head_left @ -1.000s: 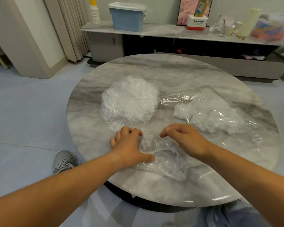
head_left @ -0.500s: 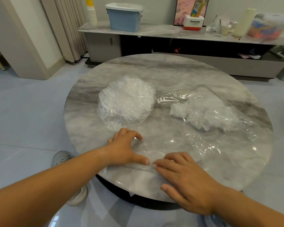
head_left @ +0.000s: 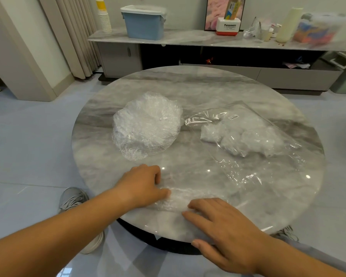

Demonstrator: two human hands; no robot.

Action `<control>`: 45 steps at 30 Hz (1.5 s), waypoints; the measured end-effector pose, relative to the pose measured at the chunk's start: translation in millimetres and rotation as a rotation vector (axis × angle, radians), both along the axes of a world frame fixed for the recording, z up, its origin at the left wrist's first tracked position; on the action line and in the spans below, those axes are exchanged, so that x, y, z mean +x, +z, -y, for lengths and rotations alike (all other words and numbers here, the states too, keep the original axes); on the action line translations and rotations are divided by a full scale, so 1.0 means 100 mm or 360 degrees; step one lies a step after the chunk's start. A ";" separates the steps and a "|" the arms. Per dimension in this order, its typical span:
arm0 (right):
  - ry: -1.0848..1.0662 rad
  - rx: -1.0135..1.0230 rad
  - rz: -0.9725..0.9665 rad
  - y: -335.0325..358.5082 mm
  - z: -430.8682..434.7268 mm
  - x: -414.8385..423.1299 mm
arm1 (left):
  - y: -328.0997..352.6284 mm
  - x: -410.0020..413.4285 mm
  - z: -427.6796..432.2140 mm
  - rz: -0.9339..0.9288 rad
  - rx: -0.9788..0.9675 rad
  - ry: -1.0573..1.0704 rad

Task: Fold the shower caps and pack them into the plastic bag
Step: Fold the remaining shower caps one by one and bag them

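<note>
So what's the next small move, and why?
Probably fold the shower cap in half, right hand carrying its end toward the left hand: both press it flat as a long strip near the table edge, and those in the plastic bag look more compact.

i'm facing a marble desk (head_left: 188, 86); a blue bin (head_left: 145, 23) and paper cups (head_left: 104, 19) are standing on the shelf (head_left: 188, 39) beyond.
</note>
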State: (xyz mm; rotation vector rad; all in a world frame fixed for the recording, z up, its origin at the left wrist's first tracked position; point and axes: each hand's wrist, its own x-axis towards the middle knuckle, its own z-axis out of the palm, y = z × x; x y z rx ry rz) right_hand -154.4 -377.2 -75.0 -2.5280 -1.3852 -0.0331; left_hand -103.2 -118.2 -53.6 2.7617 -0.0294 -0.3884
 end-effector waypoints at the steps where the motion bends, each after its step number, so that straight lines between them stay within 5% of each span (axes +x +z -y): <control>1: 0.0012 -0.0005 -0.0017 0.00 -0.01 0.00 | 0.01 -0.01 0.00 0.0000 0.0054 0.0013; 7: -0.0042 -0.0013 -0.0045 0.02 -0.03 0.02 | 0.12 -0.14 0.04 -0.0107 0.0173 0.0049; 14: -0.0371 0.0261 -0.0417 0.11 -0.08 0.05 | 0.05 -0.16 0.03 -0.0091 0.0061 0.0075; 20: -0.0459 0.0365 -0.0038 0.19 -0.26 0.18 | -0.01 -0.13 0.04 0.0025 -0.0195 0.0104; 25: -0.0297 -0.0037 -0.0193 0.12 -0.35 0.15 | -0.05 -0.12 0.03 0.0003 -0.0577 0.0210; 34: -0.0226 -0.0230 -0.0271 0.13 -0.35 0.10 | -0.06 -0.10 0.02 -0.0396 -0.1443 0.0707; 45: -0.0279 -0.0224 -0.0056 0.06 -0.28 0.08 | 0.01 -0.12 -0.01 -0.0317 -0.0944 0.0604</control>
